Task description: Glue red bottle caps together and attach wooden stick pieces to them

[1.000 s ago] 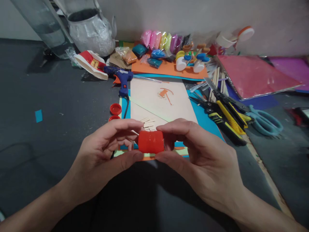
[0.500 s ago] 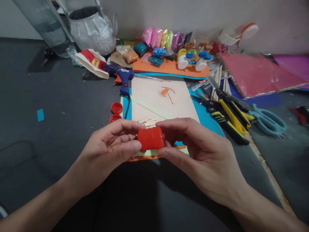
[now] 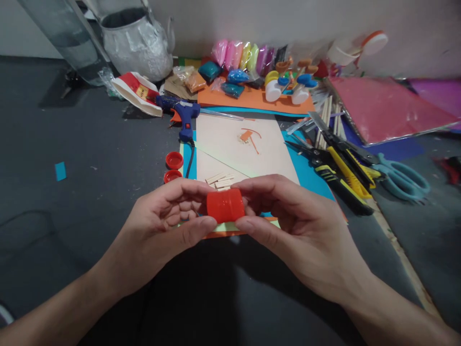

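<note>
Between my two hands is a small red plastic cylinder (image 3: 225,205), lying on its side in the air above the paper's near edge. It looks like two bottle caps set end to end, with a seam round the middle. My left hand (image 3: 162,223) pinches its left end with thumb and fingers. On its right end, my right hand (image 3: 295,230) closes thumb and forefinger. Just beyond the cylinder, several short wooden sticks (image 3: 221,179) lie on the pale paper sheet (image 3: 223,144). Two red bottle caps (image 3: 174,160) rest on the left of the stack.
A blue glue gun (image 3: 187,115) lies left of the sheet, near a metal kettle (image 3: 137,48). Pliers, a yellow cutter (image 3: 349,173) and blue-handled scissors (image 3: 403,178) lie at right. Bagged clay (image 3: 245,57) lines the back, behind orange paper (image 3: 245,102).
My left thumb has slid a little to the right along the cylinder's underside. The cylinder stays held by both hands in nearly the same place.
</note>
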Tool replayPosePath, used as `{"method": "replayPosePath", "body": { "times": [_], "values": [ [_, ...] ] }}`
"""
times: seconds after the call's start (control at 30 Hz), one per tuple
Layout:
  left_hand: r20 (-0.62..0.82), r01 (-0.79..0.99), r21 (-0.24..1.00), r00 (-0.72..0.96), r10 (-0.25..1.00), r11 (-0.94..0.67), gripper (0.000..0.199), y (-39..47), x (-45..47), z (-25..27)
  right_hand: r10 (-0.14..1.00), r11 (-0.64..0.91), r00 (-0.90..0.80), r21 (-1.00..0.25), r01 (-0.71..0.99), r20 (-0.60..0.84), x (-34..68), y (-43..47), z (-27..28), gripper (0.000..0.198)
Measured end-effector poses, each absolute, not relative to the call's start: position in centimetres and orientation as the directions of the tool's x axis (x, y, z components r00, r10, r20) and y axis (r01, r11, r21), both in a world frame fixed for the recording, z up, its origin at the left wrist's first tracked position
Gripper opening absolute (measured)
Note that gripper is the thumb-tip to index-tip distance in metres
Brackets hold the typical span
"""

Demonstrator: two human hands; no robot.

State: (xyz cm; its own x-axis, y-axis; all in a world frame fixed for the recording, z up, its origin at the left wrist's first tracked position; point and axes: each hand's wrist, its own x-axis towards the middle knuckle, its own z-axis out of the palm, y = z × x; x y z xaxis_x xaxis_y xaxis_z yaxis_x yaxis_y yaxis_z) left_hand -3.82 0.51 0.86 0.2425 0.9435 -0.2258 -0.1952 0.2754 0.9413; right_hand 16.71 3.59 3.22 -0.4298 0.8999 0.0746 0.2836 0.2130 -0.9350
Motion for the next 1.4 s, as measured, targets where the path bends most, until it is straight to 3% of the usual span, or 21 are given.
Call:
{"method": "replayPosePath", "body": {
  "times": [0.6, 1.1, 1.4],
  "values": [
    [-0.225, -0.055, 0.97, 0.161, 0.961, 0.236, 0.026, 0.28, -3.59, 1.17, 0.893, 0.209, -0.445, -0.933, 0.294, 0.06, 16.59, 3.37, 3.04, 0.023],
    [-0.241, -0.063, 0.965, 0.179, 0.954, 0.256, 0.023, 0.16, -3.59, 1.22, 0.886, 0.227, -0.458, -0.924, 0.307, 0.065, 16.54, 3.49, 3.11, 0.023],
    [-0.344, -0.09, 0.928, 0.162, 0.925, 0.361, 0.025, 0.67, -3.78, 1.08, 0.88, 0.249, -0.465, -0.928, 0.277, 0.097, 16.66, 3.45, 2.97, 0.034]
  ]
}}
